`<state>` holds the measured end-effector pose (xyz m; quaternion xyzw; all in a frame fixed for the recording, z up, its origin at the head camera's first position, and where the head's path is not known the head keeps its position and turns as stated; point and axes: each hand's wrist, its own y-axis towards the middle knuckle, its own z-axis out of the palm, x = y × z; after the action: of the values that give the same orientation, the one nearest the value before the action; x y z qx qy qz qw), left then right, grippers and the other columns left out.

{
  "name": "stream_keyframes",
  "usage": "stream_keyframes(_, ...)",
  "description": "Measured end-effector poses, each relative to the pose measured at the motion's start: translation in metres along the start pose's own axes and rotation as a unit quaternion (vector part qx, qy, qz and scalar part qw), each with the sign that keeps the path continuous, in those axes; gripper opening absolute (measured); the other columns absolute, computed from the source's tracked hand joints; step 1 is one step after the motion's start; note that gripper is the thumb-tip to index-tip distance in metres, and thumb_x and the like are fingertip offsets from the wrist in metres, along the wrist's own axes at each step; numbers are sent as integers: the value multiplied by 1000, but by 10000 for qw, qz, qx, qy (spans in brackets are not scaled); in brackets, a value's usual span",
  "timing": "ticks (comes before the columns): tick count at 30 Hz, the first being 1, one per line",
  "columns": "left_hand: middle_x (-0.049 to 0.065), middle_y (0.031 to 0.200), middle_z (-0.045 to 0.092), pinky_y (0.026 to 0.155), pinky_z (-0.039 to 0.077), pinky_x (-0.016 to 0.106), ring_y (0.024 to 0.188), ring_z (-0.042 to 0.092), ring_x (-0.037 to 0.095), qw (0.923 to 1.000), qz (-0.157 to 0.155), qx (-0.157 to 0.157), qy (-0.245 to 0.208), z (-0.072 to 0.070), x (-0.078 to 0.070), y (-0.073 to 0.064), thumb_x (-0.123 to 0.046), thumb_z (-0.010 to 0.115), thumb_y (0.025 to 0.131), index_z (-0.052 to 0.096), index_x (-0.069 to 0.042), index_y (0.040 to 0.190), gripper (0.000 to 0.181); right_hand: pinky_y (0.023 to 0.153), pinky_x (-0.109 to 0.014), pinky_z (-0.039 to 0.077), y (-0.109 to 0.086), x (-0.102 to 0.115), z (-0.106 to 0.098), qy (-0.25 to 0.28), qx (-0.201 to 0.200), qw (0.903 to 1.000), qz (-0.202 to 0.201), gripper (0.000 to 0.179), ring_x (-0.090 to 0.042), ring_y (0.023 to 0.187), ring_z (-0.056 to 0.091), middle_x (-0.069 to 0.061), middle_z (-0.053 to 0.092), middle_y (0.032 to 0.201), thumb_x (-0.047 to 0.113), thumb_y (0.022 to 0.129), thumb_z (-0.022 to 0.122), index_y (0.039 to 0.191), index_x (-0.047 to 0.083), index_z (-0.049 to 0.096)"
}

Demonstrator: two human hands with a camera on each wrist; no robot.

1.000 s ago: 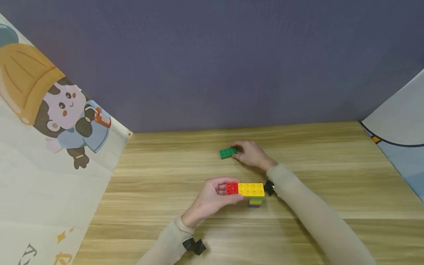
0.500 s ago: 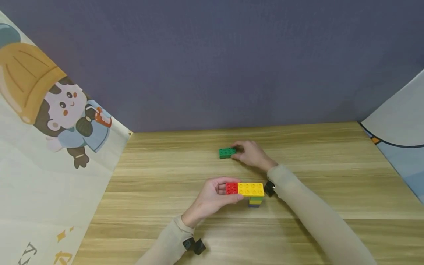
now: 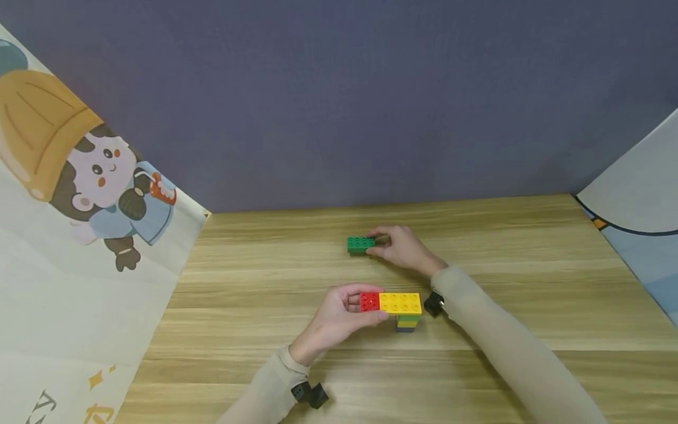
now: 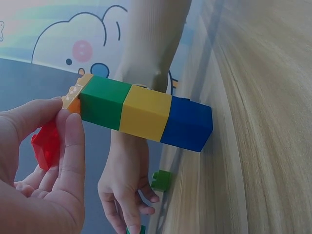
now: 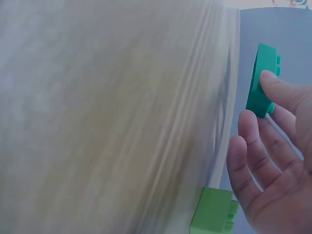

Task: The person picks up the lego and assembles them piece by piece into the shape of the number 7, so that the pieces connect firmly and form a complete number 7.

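My left hand grips a joined brick build by its red brick, thumb and fingers on either side. Beside the red one, a long yellow brick forms the top. Below it runs a column of a green brick, a second yellow brick and a blue brick, the blue end close to the tabletop. Farther back, my right hand pinches a dark green eight-stud brick at its right end. The right wrist view shows that brick between thumb and fingers, studs facing up from the table.
A light green brick stands on the wooden table below my right hand; the hand hides it in the head view. A dark wall panel rises at the back. A cartoon-printed sheet borders the left side.
My right hand has shifted slightly left with the dark green brick, which has turned from slanted to nearly level in the head view. The left hand and its build stay almost still.
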<state>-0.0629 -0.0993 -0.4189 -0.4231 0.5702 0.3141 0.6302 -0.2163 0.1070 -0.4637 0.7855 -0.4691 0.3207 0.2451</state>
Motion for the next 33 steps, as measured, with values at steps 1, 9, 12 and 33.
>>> stream_keyframes(1, 17, 119, 79, 79, 63, 22, 90, 75, 10, 10000, -3, 1, -3, 0, 0, 0, -8, 82, 92, 70, -2, 136, 46, 67, -29, 55, -1, 0, -1, 14, -5, 10000, -18, 42, -12, 72, 66, -14, 77, 126, 27, 95, 83, 132, 12, 74)
stream_keyframes(9, 17, 118, 80, 79, 63, 22, 90, 75, 10, 10000, 28, -6, -18, 0, 0, 0, -9, 82, 92, 69, -2, 136, 47, 58, -26, 49, -11, 1, -6, 67, -5, 9999, -100, 41, -12, 65, 59, -9, 79, 123, 28, 94, 84, 131, 12, 75)
stream_keyframes(12, 16, 117, 80, 78, 63, 22, 90, 75, 10, 10000, 34, -27, -1, 0, 0, -1, -9, 83, 92, 70, -4, 136, 46, 57, -26, 50, -15, 2, -6, 98, 14, 9999, -30, 42, -13, 66, 60, -7, 79, 123, 31, 94, 84, 131, 14, 76)
stream_keyframes(33, 18, 119, 79, 78, 62, 21, 91, 76, 10, 10000, 19, -42, 58, 0, 1, -2, -10, 82, 93, 66, 2, 139, 50, 57, -28, 54, -38, 17, -16, 298, -301, 9987, -295, 42, -13, 78, 68, -7, 81, 106, 31, 91, 87, 125, 10, 78)
